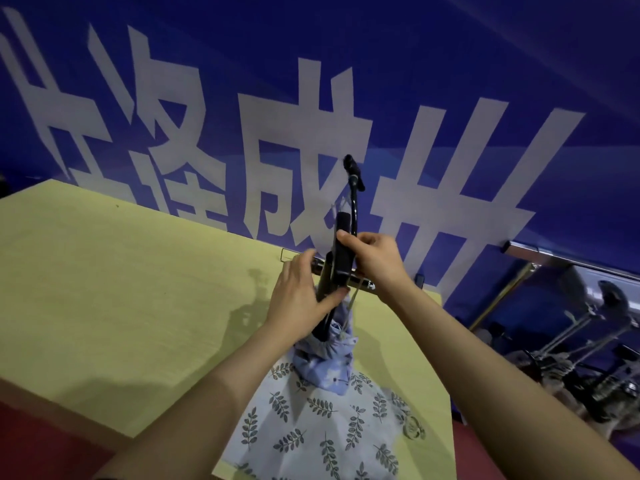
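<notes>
the main risk was at the mouth of the pouch (325, 362). the black stand (343, 251) stood almost upright with only its lower end inside the gathered opening. its long gooseneck (353, 202) with a clip rose high above both hands, so the load was top-heavy. if the hands let it lean, i judge it could tip toward the far edge of the table (104, 271) and pull the light pouch over with it. the drawstring (349, 313) hung loose beside the legs. it could catch on them or be trapped inside, which would block the opening. the left hand (301, 292) had its fingers nearly straight behind the legs and its thumb laid across the front, so it held the stand between thumb and fingers just above the pouch. the right hand (374, 261) was higher, with its fingers curled around the thick black block of the stand and the index finger on top of it. the pouch, pale blue with small flowers, stood on a leaf-print cloth (311, 427) near the right edge of the table. it contained the foot of the stand; what else was in it could not be seen, because the fabric hid it. a second dark bar (363, 282) lay on the table behind the hands, close to the far edge, and a careless swing of the stand could knock it off. beyond the right edge, lower down, a heap of metal stands (588, 358) lay below the blue banner (450, 64).
</notes>
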`<state>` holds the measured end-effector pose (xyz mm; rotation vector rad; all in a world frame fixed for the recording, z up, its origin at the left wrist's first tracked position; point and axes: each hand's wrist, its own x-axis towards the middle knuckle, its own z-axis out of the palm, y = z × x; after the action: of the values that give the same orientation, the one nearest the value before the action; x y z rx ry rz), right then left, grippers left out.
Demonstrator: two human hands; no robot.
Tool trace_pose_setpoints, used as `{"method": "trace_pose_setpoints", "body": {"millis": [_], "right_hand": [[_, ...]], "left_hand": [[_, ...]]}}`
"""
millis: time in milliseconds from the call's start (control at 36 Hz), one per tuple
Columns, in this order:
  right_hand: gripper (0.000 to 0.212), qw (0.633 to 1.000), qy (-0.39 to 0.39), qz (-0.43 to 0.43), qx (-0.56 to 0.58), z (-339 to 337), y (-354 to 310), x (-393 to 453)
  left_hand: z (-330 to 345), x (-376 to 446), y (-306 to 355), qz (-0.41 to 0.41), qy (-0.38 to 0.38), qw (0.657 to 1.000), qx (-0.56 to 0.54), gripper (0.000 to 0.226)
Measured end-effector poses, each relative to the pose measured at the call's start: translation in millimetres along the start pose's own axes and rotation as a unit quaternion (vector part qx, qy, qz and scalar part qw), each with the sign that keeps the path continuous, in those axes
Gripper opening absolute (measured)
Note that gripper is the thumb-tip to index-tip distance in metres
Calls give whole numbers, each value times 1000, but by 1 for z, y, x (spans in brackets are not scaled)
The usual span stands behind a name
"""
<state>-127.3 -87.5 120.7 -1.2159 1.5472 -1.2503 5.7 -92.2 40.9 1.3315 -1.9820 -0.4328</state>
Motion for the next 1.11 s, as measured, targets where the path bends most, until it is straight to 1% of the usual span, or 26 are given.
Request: {"method": "trace_pose_setpoints", "body": {"millis": [56,83,167,194,250,333,417,472,500,528,583,639,694,778,861,917,972,1056,1083,1111], "right_hand": [[29,1000,3,-1,-3,0,1,4],[31,1000,2,-2,-4,0,0,6],[31,1000,-10,-1,14,-1,-2,10],[30,1000,-17,2,22,-1,-2,11],[36,999,-30,6,26,-4,0,12],[40,998,-60,11,2,-9,2,11],[32,994,-101,-3,-44,-15,5,5],[25,991,-122,-8,-62,-18,8,3],[27,990,-124,-10,-70,-19,8,3],[29,990,-116,-14,-76,-19,7,4],[29,995,-62,-28,-75,-18,5,9],[29,993,13,-65,-98,-17,-3,15],[28,983,52,-118,-128,-15,-14,19],[25,970,79,-189,-133,-13,-36,23],[26,961,102,-236,-102,-12,-56,29],[26,958,115,-249,-82,-12,-69,34],[20,955,127,-259,-64,-12,-81,38],[13,953,155,-261,-6,-15,-106,42],[13,953,165,-255,15,-16,-115,43],[20,952,176,-247,26,-17,-122,46]], "left_hand": [[-8,6,10,30,10,999,-3,82],[-10,9,14,54,18,998,-5,80],[-13,16,22,158,80,984,15,59],[-13,18,23,184,92,978,36,50],[-13,21,22,210,100,970,70,37],[-15,24,17,189,108,975,46,28],[-19,29,12,161,104,981,1,29],[-22,33,11,160,97,982,-3,26],[-24,34,11,159,95,983,-3,26],[-24,35,11,157,93,983,-3,25],[-26,38,10,149,91,985,-7,26],[-28,40,11,148,91,985,-8,26],[-32,45,15,156,99,983,-10,26],[-42,56,26,168,115,979,-10,26],[-54,69,36,164,118,979,-13,25],[-59,74,39,167,111,980,-11,24],[-64,77,42,166,106,980,-10,24],[-74,82,47,150,120,981,-8,24],[-77,83,48,145,123,982,-2,24],[-79,83,48,138,117,983,4,24]]}}
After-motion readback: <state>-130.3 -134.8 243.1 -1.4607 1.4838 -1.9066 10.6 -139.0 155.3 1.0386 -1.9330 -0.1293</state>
